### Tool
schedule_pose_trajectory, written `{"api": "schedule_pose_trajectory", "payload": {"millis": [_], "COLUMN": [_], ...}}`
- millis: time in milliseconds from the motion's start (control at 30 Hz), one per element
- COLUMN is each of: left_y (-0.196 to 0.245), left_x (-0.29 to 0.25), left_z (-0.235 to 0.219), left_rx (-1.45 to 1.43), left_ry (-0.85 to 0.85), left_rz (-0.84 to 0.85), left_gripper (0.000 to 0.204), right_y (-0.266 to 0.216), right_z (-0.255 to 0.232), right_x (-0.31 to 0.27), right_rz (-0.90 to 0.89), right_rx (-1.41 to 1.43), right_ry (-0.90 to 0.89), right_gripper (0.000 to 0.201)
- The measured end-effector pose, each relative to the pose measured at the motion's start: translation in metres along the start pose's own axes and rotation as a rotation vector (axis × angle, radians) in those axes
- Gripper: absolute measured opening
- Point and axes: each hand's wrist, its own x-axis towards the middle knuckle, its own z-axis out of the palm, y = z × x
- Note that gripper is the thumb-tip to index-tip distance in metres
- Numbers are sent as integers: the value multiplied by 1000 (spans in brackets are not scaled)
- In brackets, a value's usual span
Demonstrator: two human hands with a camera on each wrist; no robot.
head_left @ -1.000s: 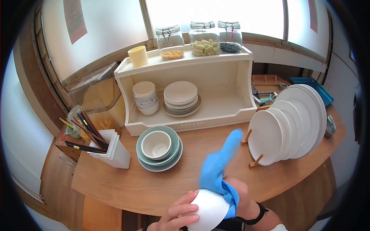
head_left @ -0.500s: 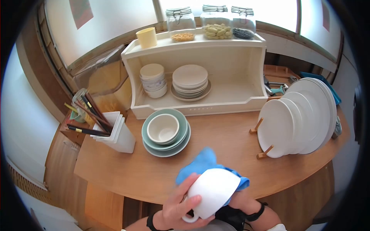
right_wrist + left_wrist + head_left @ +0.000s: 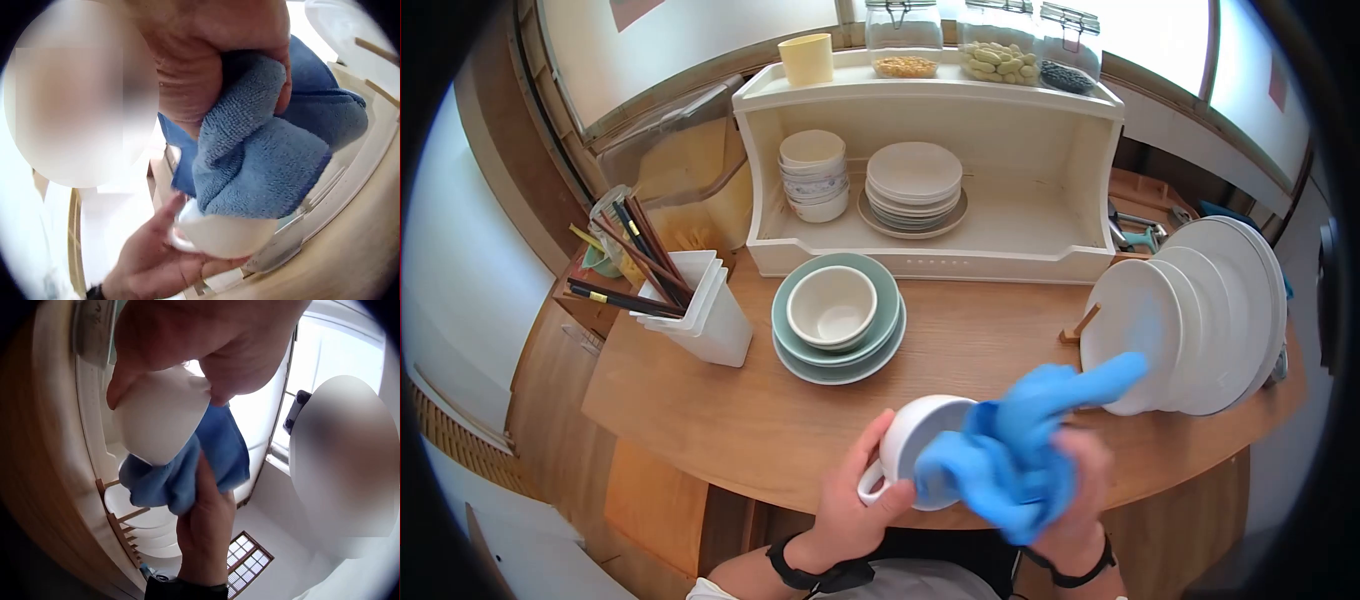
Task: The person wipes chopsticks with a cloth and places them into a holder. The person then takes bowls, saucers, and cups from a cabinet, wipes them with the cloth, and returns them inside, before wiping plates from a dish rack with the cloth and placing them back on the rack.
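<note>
In the head view a white cup (image 3: 908, 440) is tilted with its mouth toward the right, its handle at lower left. My left hand (image 3: 850, 505) grips it from the left, thumb near the handle. My right hand (image 3: 1080, 495) clutches a bunched blue cloth (image 3: 1025, 440), part of which covers the cup's opening. The left wrist view has the cup (image 3: 159, 415) pinched between left-hand fingers, the cloth (image 3: 187, 472) against it. In the right wrist view the cloth (image 3: 262, 156) hangs from my right hand (image 3: 219, 50) over the cup (image 3: 228, 236).
Green and white bowls (image 3: 840, 375) are stacked at the table's middle. Behind stands a white shelf (image 3: 940, 268) with small bowls (image 3: 813, 150), plates (image 3: 915, 170) and jars (image 3: 905, 40) on top. Chopsticks fill white holders (image 3: 718, 320) at left; large plates (image 3: 1135, 330) stand in a rack at right.
The cup has turned from showing its outside to having its mouth toward the right. The cloth and right hand have moved right and up from behind the cup to its opening. The head view has shifted.
</note>
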Motion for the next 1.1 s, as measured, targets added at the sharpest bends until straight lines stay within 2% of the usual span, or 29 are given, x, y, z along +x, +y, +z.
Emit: {"api": "schedule_pose_trajectory", "payload": {"millis": [67,100,133,167,200,267,300,333,400,433,467,500,533,567,600,667,700,733,767,800,833,867,933,1000,1033,1100], "left_y": [-1,-6,-7,4,4,4,6,10,16,20,23,26,30,32,30,24,25,28,30,28,23,19,18,23,25,29], "left_x": [-2,-2,-2,0,-1,-5,-5,-3,-1,1,3,4,3,3,3,2,1,-2,-5,-8,-13,-17,-22,-23,-25,-29], "left_z": [7,6,6,8,8,6,4,1,-2,-3,-4,-5,-5,-6,-8,-15,-17,-20,-24,-30,-39,-49,-73,-95,-105,-124], "left_rx": [35,312,589,671,673,692,697,693,694,692,689,690,700,708,707,667,666,585,503,505,232,-43,-19,45,51,211], "left_ry": [-11,-26,-40,-98,-101,-74,-73,-103,-126,-147,-170,-168,-175,-185,-188,-184,-187,-207,-222,-213,-156,-93,-5,127,138,260], "left_rz": [25,235,447,481,483,543,540,568,586,583,581,582,504,425,426,265,264,105,-51,-54,-138,-215,-175,-108,-107,-78], "left_gripper": [72,72,72,75,75,77,77,77,77,76,75,75,73,72,72,70,70,68,66,66,65,64,59,54,54,49], "right_y": [-12,-18,-23,-24,-20,-8,-2,-6,-18,-20,-19,-15,-14,-14,-16,-23,-18,-17,-18,-17,-11,-4,6,12,16,26], "right_z": [11,18,26,31,34,38,38,38,37,40,42,43,43,43,41,35,37,31,22,17,13,8,-5,-11,-10,-13], "right_x": [11,8,3,-1,1,7,2,2,0,-3,-1,3,5,5,9,18,15,20,30,35,33,30,18,7,3,-10], "right_rz": [-93,-88,-57,-25,-25,386,533,528,1001,763,761,368,-15,-82,-81,-159,-178,-176,-162,-148,-70,-77,91,267,282,277], "right_rx": [-105,-107,-96,-83,-82,893,951,956,1261,1022,1024,717,398,274,272,72,104,105,237,374,596,608,838,770,730,650], "right_ry": [-293,-288,-372,-461,-457,-445,-511,-514,-368,-327,-327,-364,-381,-461,-458,-555,-572,-574,-705,-837,-875,-885,-622,-476,-422,-465], "right_gripper": [39,39,34,29,29,34,36,36,35,34,34,35,37,37,37,36,35,35,36,37,36,36,36,35,37,42]}}
